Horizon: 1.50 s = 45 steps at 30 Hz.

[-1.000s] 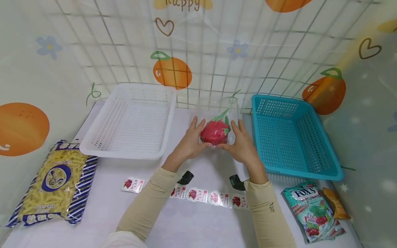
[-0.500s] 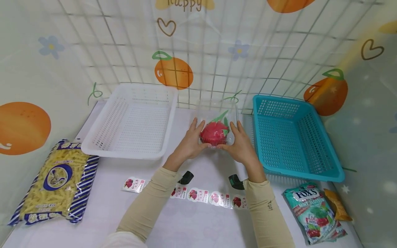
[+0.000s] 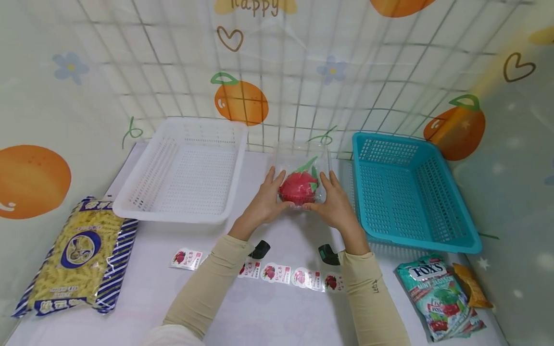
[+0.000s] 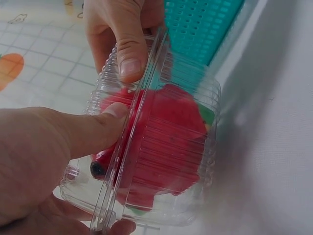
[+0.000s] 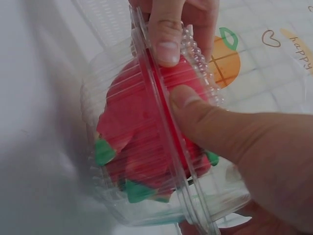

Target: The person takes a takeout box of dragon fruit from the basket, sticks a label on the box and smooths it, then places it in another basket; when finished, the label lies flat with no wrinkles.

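A clear plastic clamshell box (image 3: 283,150) is at the middle of the table in the head view, with a red dragon fruit (image 3: 298,186) with green leaf tips inside. My left hand (image 3: 262,199) grips the box's left side, and my right hand (image 3: 337,204) holds its right side. In the left wrist view, the left thumb (image 4: 95,132) presses on the plastic near the rim, with fingers below. From the right wrist view, the right thumb (image 5: 210,120) lies likewise beside the rim. Lid and base rims run close together, the fruit visible through both halves.
A white basket (image 3: 177,214) stands left of the box, a teal basket (image 3: 417,242) right. Dragon fruit stickers (image 3: 277,273) lie in a strip, partly under the forearms. Pasta (image 3: 75,259) sits far left; a Fox's candy bag (image 3: 437,298) and an orange packet (image 3: 472,288) are right.
The clear upper part of the box has come down slightly, and its far edge sits a little nearer. Both hands keep almost the same place around it.
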Available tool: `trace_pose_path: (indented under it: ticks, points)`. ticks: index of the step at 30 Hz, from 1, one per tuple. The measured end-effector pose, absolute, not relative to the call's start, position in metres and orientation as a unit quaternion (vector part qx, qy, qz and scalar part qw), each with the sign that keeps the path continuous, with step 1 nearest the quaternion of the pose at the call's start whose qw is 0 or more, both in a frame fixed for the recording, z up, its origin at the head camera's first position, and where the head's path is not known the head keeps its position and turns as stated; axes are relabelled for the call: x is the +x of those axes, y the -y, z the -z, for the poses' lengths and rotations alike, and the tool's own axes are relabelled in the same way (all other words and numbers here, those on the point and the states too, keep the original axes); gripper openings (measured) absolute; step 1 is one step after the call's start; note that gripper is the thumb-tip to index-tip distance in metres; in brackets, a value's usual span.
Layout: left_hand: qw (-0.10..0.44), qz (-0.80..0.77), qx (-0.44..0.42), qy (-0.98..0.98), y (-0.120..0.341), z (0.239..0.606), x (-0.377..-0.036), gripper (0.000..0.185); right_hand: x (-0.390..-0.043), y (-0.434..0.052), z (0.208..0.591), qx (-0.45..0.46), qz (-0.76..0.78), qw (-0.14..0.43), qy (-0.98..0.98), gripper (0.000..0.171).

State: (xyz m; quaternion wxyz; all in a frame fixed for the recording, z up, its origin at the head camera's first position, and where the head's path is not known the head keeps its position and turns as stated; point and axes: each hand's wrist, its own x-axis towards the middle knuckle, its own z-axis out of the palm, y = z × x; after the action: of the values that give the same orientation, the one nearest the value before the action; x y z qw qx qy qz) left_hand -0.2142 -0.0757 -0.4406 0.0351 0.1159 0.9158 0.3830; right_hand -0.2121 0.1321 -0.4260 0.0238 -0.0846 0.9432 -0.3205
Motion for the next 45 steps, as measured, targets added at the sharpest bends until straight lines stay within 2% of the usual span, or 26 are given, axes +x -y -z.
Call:
trace_pose_path:
  ticks: [45]
  points:
    - [0.037, -0.393, 0.115, -0.912, 0.075, 0.456, -0.215, 0.091, -0.211, -0.129, 0.438, -0.077, 0.32, 0.029, -0.944, 0.104]
